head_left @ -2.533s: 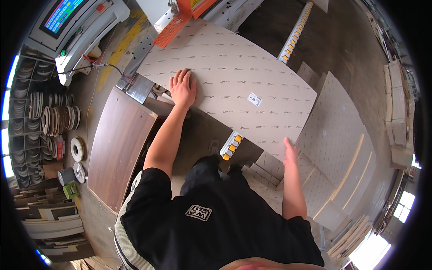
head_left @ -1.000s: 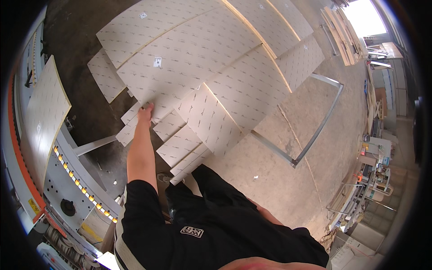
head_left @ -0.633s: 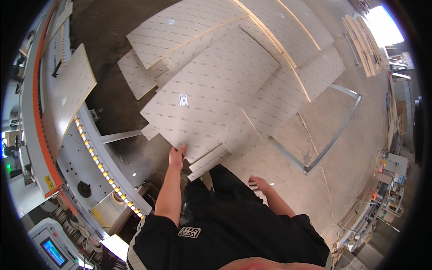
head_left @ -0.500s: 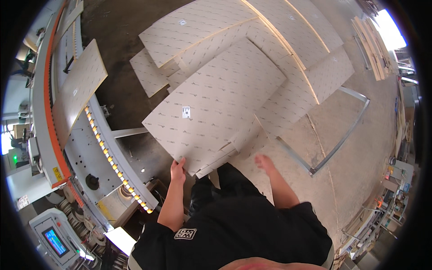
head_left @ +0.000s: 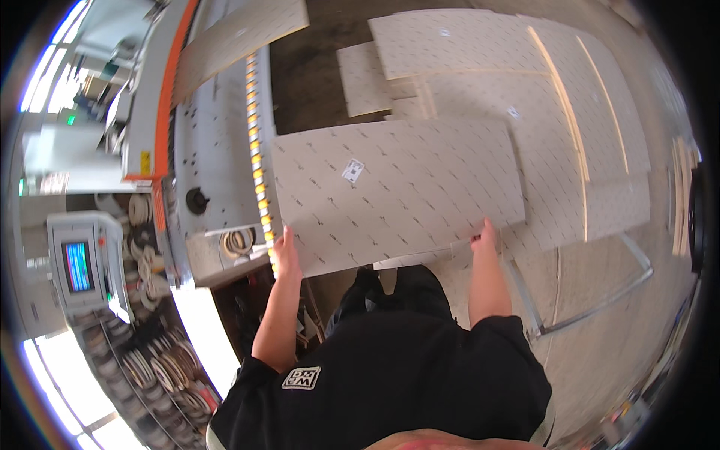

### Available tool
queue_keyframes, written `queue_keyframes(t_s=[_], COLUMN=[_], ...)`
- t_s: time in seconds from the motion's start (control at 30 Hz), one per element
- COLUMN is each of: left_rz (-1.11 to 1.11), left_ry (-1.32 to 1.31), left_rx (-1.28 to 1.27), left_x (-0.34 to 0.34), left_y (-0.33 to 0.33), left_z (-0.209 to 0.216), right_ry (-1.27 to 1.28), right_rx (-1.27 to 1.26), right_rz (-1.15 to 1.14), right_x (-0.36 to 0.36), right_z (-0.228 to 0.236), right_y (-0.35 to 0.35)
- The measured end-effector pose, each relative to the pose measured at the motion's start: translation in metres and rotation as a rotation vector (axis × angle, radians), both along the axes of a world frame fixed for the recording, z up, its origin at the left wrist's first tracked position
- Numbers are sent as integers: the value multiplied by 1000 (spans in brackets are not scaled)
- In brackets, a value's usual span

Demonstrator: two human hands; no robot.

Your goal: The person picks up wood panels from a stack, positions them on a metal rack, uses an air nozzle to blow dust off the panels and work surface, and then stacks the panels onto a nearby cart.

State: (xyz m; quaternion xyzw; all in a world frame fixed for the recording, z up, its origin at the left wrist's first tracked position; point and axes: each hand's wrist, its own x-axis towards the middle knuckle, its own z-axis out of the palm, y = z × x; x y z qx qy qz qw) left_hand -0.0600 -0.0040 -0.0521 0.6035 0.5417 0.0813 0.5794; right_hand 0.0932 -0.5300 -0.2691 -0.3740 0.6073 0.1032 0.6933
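The pale board panel (head_left: 397,191), judged stiff, broad and fairly heavy, is gripped at its near edge, the left hand (head_left: 285,255) and right hand (head_left: 486,236) closed on opposite corners.

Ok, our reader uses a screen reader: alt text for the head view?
A person's left hand and right hand grip the near edge of a large pale speckled rectangular board, held beside a grey machine with a yellow-dotted strip; similar boards lie beyond.

Machine bed (head_left: 214,161) with yellow roller strip (head_left: 259,142) blocks the left. Stacked panels (head_left: 525,97) crowd far and right. Dark floor gap (head_left: 311,82) between them is open.
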Motion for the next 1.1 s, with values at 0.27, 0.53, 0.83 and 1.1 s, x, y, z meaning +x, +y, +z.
queue_keyframes(t_s=[0.27,0.53,0.83,1.1], left_rz=[245,66,10,-135], left_ry=[-10,312,700,447], left_rx=[12,445,776,1016], left_x=[-112,-212,-271,-238], left_y=[110,205,347,344], left_z=[26,-11,4,0], right_ry=[-452,-278,-228,-110], right_rx=[131,-104,66,144], right_rz=[56,256,476,783], right_x=[-74,-58,-117,-150], right_z=[116,104,146,200], right_y=[28,38,186,286])
